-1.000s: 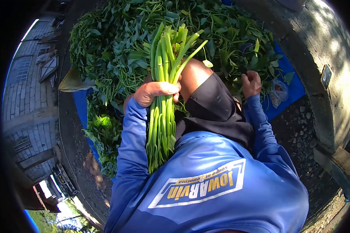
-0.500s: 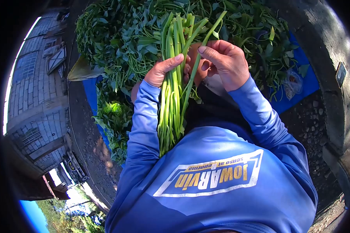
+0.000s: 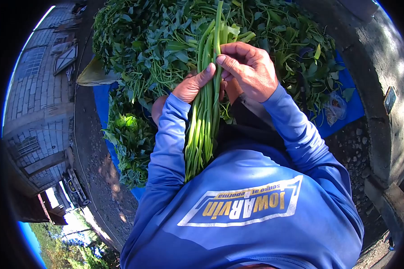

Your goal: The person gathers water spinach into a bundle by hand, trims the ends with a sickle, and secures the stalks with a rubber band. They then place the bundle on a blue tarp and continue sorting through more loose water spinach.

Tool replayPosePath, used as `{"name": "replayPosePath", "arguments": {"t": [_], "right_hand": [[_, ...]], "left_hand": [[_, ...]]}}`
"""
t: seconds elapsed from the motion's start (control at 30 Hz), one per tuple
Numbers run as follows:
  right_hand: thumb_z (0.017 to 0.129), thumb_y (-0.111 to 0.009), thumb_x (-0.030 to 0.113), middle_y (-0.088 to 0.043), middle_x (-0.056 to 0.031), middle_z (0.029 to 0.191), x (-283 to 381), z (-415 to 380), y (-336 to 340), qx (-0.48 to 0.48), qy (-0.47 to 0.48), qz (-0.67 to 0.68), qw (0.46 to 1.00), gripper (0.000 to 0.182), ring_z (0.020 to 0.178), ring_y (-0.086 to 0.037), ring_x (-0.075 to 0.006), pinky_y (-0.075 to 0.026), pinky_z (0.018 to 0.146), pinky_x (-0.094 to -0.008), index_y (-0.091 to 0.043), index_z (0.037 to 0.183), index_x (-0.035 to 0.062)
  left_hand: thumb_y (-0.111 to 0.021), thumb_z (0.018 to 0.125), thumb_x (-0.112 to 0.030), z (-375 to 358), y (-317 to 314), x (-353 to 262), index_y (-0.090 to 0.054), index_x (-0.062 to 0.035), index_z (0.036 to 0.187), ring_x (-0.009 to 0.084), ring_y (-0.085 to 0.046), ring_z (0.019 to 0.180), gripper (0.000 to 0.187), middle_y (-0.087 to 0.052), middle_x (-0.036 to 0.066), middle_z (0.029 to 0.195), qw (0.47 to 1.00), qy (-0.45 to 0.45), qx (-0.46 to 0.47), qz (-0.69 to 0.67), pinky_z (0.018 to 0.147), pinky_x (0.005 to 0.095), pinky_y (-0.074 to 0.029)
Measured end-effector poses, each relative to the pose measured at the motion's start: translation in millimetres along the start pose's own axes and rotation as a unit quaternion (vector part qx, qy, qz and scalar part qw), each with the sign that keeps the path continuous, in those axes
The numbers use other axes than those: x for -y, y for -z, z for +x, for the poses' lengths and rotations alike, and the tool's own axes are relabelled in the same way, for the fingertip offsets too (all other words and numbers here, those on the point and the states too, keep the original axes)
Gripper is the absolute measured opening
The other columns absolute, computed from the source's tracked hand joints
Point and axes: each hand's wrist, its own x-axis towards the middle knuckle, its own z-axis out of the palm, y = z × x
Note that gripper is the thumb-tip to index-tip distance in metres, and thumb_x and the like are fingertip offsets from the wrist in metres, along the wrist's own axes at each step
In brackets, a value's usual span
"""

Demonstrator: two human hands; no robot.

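Note:
A bundle of long green leafy-vegetable stems (image 3: 201,130) runs from in front of my chest up toward the leaf pile. My left hand (image 3: 194,84) is wrapped around the bundle near its upper part, the thumb lying across the front. At the bundle's right side, my right hand (image 3: 249,71) pinches a single thicker stem (image 3: 218,33) between thumb and forefinger. That stem lies along the bundle and sticks up past the other cut ends. Some fingers of both hands are hidden behind the stems.
A big heap of leafy greens (image 3: 143,40) lies beyond my hands on a blue tarp (image 3: 352,101). A smaller leafy bunch (image 3: 129,127) sits at the left. A clear plastic bag (image 3: 335,109) rests at the right, near a concrete edge (image 3: 375,58).
My right hand has moved left with the single stem, bringing it from a slant apart from the bundle to upright against it. My left hand still grips the bundle, shifted slightly right.

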Motion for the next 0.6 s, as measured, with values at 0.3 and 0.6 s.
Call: {"name": "replayPosePath", "arguments": {"t": [0.3,0.6], "right_hand": [[0.096,-0.076,0.014,-0.074,-0.0072,0.086,-4.3,4.1,-4.8,-0.057,0.076,-0.199,0.975,0.025,0.072,-0.068,-0.0094,-0.058,0.067,-0.0263,-0.071,0.112,-0.0057],[0.081,-0.091,0.035,-0.072,-0.0103,0.097,-22.4,-6.2,14.5,-0.151,-0.099,0.028,0.983,0.055,0.087,-0.071,-0.0192,-0.059,0.078,-0.036,-0.065,0.11,-0.0048]], "left_hand": [[-0.089,0.086,-0.037,5.7,-5.2,-6.8,-0.072,-0.0036,0.115,0.019,-0.074,0.08,0.047,-0.075,0.007,0.093,0.991,-0.031,-0.009,0.127,0.071,0.0335,-0.062],[-0.078,0.08,-0.01,-6.4,-29.7,-9.9,-0.07,0.0,0.118,0.016,-0.071,0.08,0.04,-0.073,0.007,0.096,0.969,-0.088,-0.047,0.227,0.072,0.0309,-0.058]]}}
